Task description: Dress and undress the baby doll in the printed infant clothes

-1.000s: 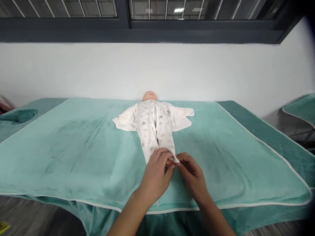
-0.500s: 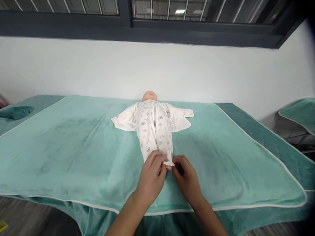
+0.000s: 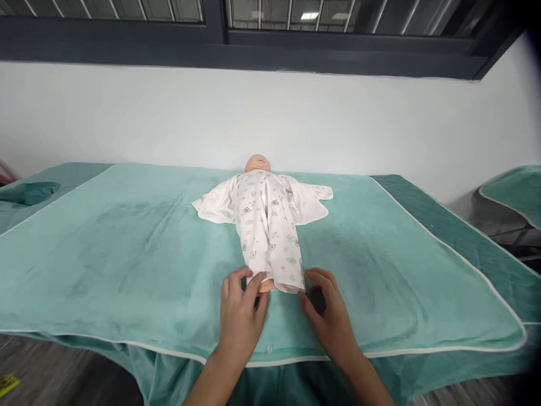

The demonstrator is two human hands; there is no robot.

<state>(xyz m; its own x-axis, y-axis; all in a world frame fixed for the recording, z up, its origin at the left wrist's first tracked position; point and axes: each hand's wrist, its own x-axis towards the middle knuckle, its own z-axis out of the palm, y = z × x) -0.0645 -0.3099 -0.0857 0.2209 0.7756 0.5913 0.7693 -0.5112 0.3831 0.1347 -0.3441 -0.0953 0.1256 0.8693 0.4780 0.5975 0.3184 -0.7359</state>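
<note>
A baby doll (image 3: 257,163) lies on its back, head toward the wall, dressed in white printed baby clothes (image 3: 270,220). Plain white panels and a sleeve spread out at both sides of its body. My left hand (image 3: 242,304) has its fingers closed around the cuff of the left trouser leg, where a doll's foot (image 3: 266,286) shows. At the right trouser leg's cuff (image 3: 291,285) my right hand (image 3: 327,307) is curved, thumb and forefinger apart, with the fingertips beside or lightly touching the cloth edge. The foot inside that leg is hidden.
Under the doll a light green plush mat (image 3: 139,242) with white piping covers the table. Darker green cloth (image 3: 456,237) shows beyond its right side. A white wall (image 3: 270,118) and dark window frame (image 3: 270,53) stand behind. Another green-covered surface (image 3: 518,189) is at far right.
My left hand has moved left from the right trouser leg to the left one. The right leg's cuff now hangs flat and wider, covering the foot. My right hand has barely moved.
</note>
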